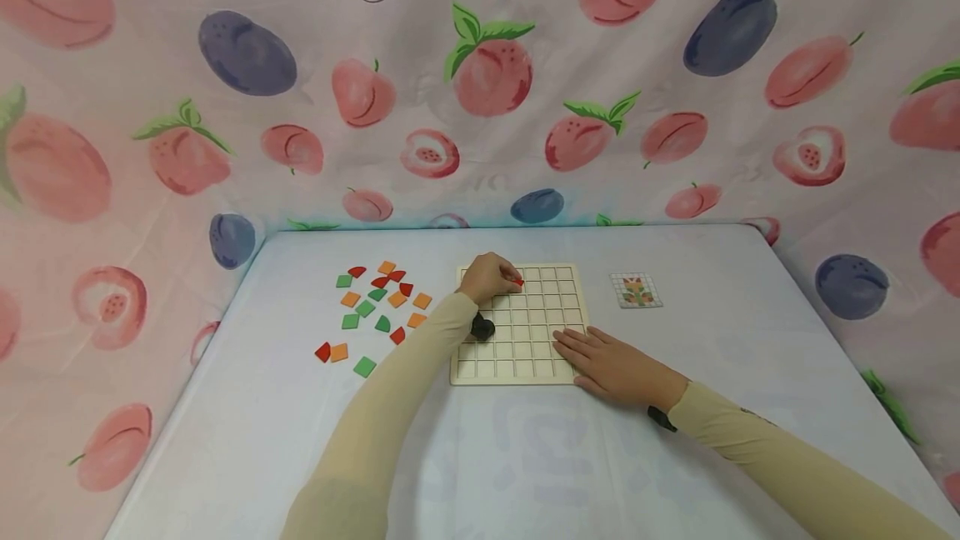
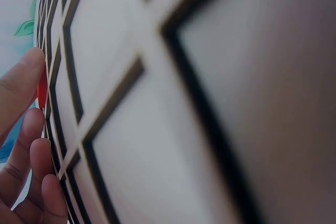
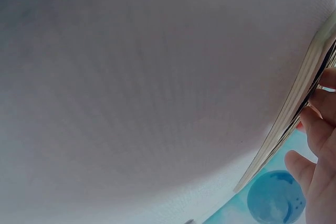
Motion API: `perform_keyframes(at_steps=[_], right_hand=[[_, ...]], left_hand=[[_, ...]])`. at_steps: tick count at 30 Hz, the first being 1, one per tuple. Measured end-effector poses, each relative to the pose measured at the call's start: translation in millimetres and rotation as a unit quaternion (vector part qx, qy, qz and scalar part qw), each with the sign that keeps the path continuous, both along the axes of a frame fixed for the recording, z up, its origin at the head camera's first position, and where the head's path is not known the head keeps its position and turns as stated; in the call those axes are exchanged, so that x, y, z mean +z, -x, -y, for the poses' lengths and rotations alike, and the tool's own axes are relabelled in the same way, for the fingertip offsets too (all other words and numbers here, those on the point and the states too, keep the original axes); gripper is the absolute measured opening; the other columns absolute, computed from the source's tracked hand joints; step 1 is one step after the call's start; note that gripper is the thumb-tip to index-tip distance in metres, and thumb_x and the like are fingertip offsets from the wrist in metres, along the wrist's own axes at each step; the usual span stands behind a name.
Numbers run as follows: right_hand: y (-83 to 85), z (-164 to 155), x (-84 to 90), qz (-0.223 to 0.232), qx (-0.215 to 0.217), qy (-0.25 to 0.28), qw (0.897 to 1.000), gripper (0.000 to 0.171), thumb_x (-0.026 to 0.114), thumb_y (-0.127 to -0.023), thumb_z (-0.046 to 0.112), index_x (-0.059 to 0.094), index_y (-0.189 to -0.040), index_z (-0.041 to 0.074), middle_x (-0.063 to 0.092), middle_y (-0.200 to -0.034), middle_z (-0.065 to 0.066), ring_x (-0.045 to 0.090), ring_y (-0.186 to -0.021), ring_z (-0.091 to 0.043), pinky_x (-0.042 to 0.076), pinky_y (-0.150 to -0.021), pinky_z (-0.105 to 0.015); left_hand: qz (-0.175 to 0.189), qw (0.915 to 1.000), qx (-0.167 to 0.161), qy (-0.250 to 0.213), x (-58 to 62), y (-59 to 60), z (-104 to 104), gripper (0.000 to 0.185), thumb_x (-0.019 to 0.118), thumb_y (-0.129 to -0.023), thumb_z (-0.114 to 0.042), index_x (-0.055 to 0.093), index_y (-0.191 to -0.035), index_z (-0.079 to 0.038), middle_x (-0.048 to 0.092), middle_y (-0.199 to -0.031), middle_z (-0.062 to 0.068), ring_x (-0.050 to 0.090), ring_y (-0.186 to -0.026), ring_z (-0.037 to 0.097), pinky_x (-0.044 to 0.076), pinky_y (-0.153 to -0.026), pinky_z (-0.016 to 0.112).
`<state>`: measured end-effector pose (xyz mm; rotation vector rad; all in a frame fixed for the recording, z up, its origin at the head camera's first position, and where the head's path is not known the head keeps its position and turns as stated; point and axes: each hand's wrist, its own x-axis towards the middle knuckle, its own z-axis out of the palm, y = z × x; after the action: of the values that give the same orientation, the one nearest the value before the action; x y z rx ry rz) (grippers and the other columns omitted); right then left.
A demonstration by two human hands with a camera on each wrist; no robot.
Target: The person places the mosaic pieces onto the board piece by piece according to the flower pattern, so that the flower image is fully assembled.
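Just below the middle of the head view lies a pale wooden board, square, with rounded corners and a dark-lined grid; the left hand is over its upper left part, thumb and finger pinching a small red piece, the other fingers loosely bent; the right hand rests with fingers extended across the board's lower right edge, gripping nothing that shows; the work looks barely begun, for no piece is seen lying in the cells in view, though the left hand hides some; left over, it seems, are the orange squares, green squares, red wedges and green wedges scattered at centre left of the frame; the red piece looks bright, flat and thin, mostly hidden by the hand; whether it touches the wood I cannot tell; a small card with a flower pattern lies right of the board.
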<state>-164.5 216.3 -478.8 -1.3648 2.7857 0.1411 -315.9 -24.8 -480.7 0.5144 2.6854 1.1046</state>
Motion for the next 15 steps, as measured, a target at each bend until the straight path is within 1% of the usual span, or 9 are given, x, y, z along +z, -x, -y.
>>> perform_keyframes(at_steps=[5, 8, 11, 15], right_hand=[[0.3, 0, -0.1, 0.002, 0.001, 0.001, 1.0, 0.057, 0.044, -0.099, 0.034, 0.032, -0.146, 0.004, 0.031, -0.153, -0.012, 0.032, -0.14, -0.028, 0.031, -0.111, -0.048], [0.6, 0, -0.2, 0.002, 0.001, 0.001, 1.0, 0.057, 0.043, -0.099, 0.035, 0.032, -0.146, 0.004, 0.031, -0.153, -0.012, 0.031, -0.14, -0.028, 0.031, -0.111, -0.048], [0.9, 0, -0.9, 0.0, 0.002, 0.004, 1.0, 0.057, 0.044, -0.099, 0.035, 0.032, -0.146, 0.004, 0.031, -0.153, -0.012, 0.032, -0.14, -0.029, 0.031, -0.11, -0.048], [1.3, -1, -2.8, -0.002, 0.001, 0.008, 1.0, 0.057, 0.045, -0.098, 0.035, 0.034, -0.145, 0.004, 0.033, -0.152, -0.012, 0.033, -0.139, -0.029, 0.032, -0.109, -0.049]], left_hand=[[0.005, 1.0, 0.005, 0.006, -2.0, 2.0, 0, 0.018, 0.078, -0.077, -0.022, 0.076, -0.093, -0.016, 0.073, -0.093, 0.0, 0.064, -0.085, 0.015, 0.052, -0.076, 0.029], [0.021, 0.9997, 0.003, -0.012, -2.1, 2.9, 2, 0.023, 0.079, -0.076, -0.019, 0.075, -0.097, -0.013, 0.073, -0.097, 0.002, 0.065, -0.086, 0.017, 0.052, -0.077, 0.029], [0.032, 0.9988, -0.01, -0.035, -1.7, 4.4, 6, 0.028, 0.079, -0.075, -0.016, 0.073, -0.102, -0.01, 0.072, -0.101, 0.006, 0.065, -0.087, 0.019, 0.053, -0.077, 0.03], [0.025, 0.9978, -0.039, -0.047, -3.7, 7.5, 13, 0.032, 0.077, -0.077, -0.014, 0.071, -0.108, -0.007, 0.071, -0.101, 0.009, 0.065, -0.085, 0.019, 0.053, -0.077, 0.028]])
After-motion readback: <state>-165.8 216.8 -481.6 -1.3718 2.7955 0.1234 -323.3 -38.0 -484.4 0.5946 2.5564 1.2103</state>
